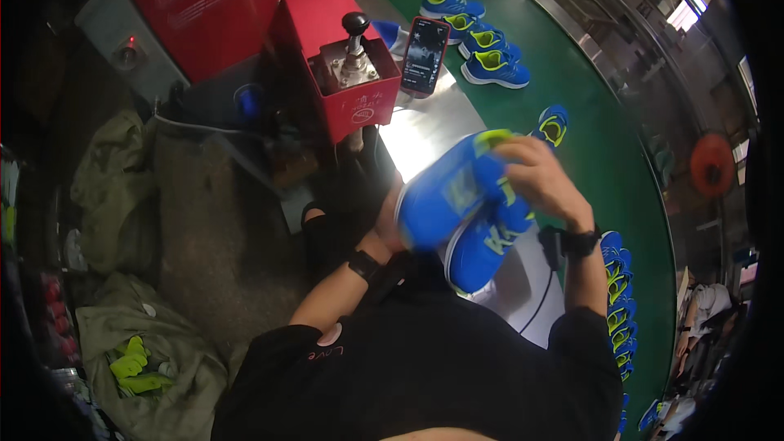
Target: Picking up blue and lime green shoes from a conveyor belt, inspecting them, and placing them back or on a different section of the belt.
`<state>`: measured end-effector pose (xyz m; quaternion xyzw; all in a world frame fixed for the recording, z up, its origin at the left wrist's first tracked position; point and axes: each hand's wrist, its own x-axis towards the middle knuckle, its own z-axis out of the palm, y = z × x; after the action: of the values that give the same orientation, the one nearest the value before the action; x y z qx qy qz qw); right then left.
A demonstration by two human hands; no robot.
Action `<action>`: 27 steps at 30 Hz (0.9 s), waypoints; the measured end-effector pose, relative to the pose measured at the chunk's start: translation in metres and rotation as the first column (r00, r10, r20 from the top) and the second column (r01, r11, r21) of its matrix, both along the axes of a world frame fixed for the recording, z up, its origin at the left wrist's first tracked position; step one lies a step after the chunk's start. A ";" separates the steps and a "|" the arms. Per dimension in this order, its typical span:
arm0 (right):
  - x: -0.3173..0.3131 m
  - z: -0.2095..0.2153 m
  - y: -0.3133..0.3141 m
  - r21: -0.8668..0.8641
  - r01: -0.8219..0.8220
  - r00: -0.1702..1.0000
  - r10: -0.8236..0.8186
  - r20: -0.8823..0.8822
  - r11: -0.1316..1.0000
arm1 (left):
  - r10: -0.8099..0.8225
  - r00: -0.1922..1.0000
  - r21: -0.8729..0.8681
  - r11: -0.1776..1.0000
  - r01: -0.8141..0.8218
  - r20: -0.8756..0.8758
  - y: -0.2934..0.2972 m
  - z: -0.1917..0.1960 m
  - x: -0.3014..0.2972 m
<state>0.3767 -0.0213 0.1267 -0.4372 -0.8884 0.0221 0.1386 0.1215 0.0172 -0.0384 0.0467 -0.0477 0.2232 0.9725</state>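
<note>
Right hand (pixel 543 180), centre right of the frame: fingers bent and closed over the yellow-green heel end of a blue shoe (pixel 441 208); thumb hidden, depth of grip not shown. Left hand (pixel 389 216), centre: set against the toe end of the same shoe; most fingers concealed by it, so whether they are spread or pressed together cannot be made out.

Blue shoe: held tilted at mid-frame, blurred, side marking smeared. Second blue shoe (pixel 478 257): placed just below and right, partly overlapped by the first; its means of support is obscured.

Wrists: each fitted with a dark band. Black cord (pixel 539 306): run down beside the right forearm, lower end cut off by the black shirt (pixel 425 363).

Desk (pixel 416 143): pale, brightly lit, partly covered by shoes and arms. Phone (pixel 425 57): red-edged, set at upper centre, beside a red machine (pixel 359 102) topped by a black knob (pixel 355 23).

Green surface (pixel 600 163): four matching shoes grouped at upper centre, one single shoe (pixel 553 124) near the right hand, a row of shoes (pixel 621 310) at lower right, partly hidden by the sleeve.

Sack (pixel 175 339), lower left: yellow-green pieces (pixel 133 363) contained. Area beneath the machine: lost in shadow. Right-rim clutter: indistinct.
</note>
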 end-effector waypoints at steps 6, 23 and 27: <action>-0.098 -0.006 0.038 0.030 -0.273 0.953 0.267 0.143 0.961 | 0.198 0.978 -0.093 0.977 -0.191 0.070 -0.011 -0.008 -0.038; -0.101 -0.026 0.034 -0.235 0.066 0.905 -0.157 -0.395 0.970 | 0.480 0.861 0.066 0.866 -0.495 0.166 0.030 0.043 -0.047; -0.103 -0.022 0.030 -0.193 0.048 0.905 -0.124 -0.406 0.980 | 0.354 0.899 -0.021 0.932 -0.361 0.257 0.023 0.041 -0.050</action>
<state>0.2740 0.0085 0.1046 -0.4720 -0.8125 0.1880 0.2860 0.0713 0.0397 0.0024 0.0385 -0.1665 0.4011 0.8999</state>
